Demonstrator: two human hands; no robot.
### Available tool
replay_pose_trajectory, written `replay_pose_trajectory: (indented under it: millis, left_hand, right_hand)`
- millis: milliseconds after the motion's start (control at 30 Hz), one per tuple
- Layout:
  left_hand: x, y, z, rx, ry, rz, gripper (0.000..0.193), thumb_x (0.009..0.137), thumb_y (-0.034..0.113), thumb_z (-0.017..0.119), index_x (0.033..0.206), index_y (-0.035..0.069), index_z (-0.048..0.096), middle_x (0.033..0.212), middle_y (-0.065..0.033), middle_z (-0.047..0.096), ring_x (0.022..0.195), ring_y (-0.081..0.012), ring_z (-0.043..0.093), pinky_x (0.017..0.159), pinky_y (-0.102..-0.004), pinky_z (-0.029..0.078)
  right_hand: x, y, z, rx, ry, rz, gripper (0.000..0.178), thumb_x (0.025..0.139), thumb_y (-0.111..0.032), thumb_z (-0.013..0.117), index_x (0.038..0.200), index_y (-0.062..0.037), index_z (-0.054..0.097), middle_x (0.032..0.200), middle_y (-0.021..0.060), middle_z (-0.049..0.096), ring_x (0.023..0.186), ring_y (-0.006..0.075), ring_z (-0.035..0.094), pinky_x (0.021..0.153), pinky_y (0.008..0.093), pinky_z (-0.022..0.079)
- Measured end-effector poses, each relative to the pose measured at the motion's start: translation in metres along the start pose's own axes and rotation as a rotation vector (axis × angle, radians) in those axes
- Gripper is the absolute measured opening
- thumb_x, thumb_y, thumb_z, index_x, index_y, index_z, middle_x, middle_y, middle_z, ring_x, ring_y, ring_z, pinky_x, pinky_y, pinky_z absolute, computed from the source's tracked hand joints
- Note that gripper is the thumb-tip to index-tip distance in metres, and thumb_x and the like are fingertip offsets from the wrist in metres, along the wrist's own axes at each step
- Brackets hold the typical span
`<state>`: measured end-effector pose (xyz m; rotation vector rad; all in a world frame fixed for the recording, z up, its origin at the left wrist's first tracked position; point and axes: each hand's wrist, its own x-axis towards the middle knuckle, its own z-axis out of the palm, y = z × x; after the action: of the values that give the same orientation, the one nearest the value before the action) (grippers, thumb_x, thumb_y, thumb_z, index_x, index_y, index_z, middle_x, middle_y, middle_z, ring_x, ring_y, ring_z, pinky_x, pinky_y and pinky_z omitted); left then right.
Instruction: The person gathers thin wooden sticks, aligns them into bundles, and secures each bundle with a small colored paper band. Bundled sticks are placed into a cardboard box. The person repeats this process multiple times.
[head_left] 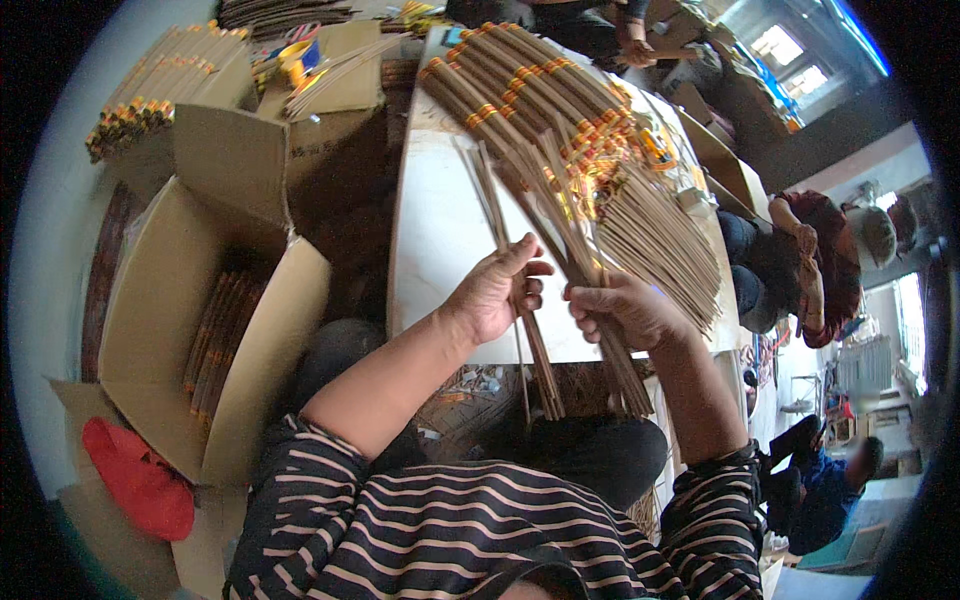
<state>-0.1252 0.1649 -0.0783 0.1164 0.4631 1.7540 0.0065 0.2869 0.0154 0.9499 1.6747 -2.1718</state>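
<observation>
My left hand (500, 290) is closed around a small bunch of thin brown sticks (537, 362), held upright over the table's near edge. Beside it, my right hand (630, 312) grips a thicker bunch of similar sticks (556, 215), whose upper ends reach over the table. The two bunches are apart at the hands. Loose brown sticks (665, 245) lie in a fanned pile right of my right hand. Farther back, banded stick bundles (530, 75) with orange and yellow wraps are stacked on the white table (440, 250).
An open cardboard box (140, 300) at left holds several banded bundles (218, 340). A red cloth or bag (138, 480) lies beside it. More bundles (185, 62) and a yellow cup (295, 62) are at far left. Other people, one in dark red (815, 260), sit beyond the table.
</observation>
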Motion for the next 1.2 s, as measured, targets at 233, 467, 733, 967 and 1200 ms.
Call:
replay_pose_trajectory:
  millis: [233, 467, 733, 967, 1200]
  left_hand:
    - [0.000, 0.001, -0.009, 0.146, 0.053, 0.160, 0.033, 0.076, 0.034, 0.070, 0.094, 0.009, 0.056, 0.083, -0.0039, 0.062, 0.080, -0.0158, 0.060, 0.075, -0.0303, 0.048]
    - [-0.004, 0.012, -0.004, 0.103, 0.177, 0.241, 0.018, 0.076, 0.014, 0.068, 0.087, 0.006, 0.057, 0.074, -0.0037, 0.059, 0.068, -0.0156, 0.056, 0.070, -0.0298, 0.046]
    - [-0.027, 0.043, 0.048, 0.256, -0.024, 0.513, 0.016, 0.077, 0.004, 0.063, 0.089, 0.002, 0.054, 0.071, -0.0050, 0.056, 0.063, -0.0166, 0.057, 0.063, -0.0316, 0.050]
    - [-0.037, 0.059, 0.122, 0.857, -0.208, 0.564, 0.023, 0.076, 0.007, 0.068, 0.095, 0.004, 0.056, 0.081, 0.0028, 0.058, 0.077, -0.0056, 0.051, 0.073, -0.0220, 0.044]
    - [-0.010, 0.050, 0.092, 0.994, -0.146, 0.550, 0.026, 0.076, 0.006, 0.066, 0.100, 0.001, 0.057, 0.090, -0.0008, 0.060, 0.083, -0.0087, 0.053, 0.076, -0.0239, 0.044]
  right_hand:
    - [0.036, 0.023, 0.056, -0.827, 0.316, -0.121, 0.023, 0.085, -0.018, 0.055, 0.091, 0.0024, 0.047, 0.069, 0.0144, 0.058, 0.063, 0.0242, 0.061, 0.056, 0.0351, 0.049]
    - [0.041, 0.036, 0.072, -1.053, 0.448, -0.460, 0.027, 0.084, -0.020, 0.055, 0.094, 0.0037, 0.047, 0.086, 0.0283, 0.058, 0.086, 0.0439, 0.056, 0.071, 0.0462, 0.045]
    - [0.014, 0.034, 0.084, -0.730, 0.422, -0.489, 0.050, 0.075, -0.023, 0.068, 0.114, -0.0018, 0.046, 0.093, 0.0198, 0.059, 0.083, 0.0330, 0.059, 0.075, 0.0375, 0.047]
    - [0.040, 0.017, 0.073, -0.218, 0.254, -0.765, 0.039, 0.078, -0.008, 0.062, 0.114, -0.0053, 0.045, 0.090, 0.0073, 0.061, 0.080, 0.0157, 0.058, 0.068, 0.0296, 0.048]
    - [0.074, 0.027, 0.059, -0.051, 0.216, -0.844, 0.038, 0.076, -0.005, 0.065, 0.112, -0.0033, 0.052, 0.097, 0.0033, 0.059, 0.089, 0.0121, 0.055, 0.076, 0.0269, 0.046]
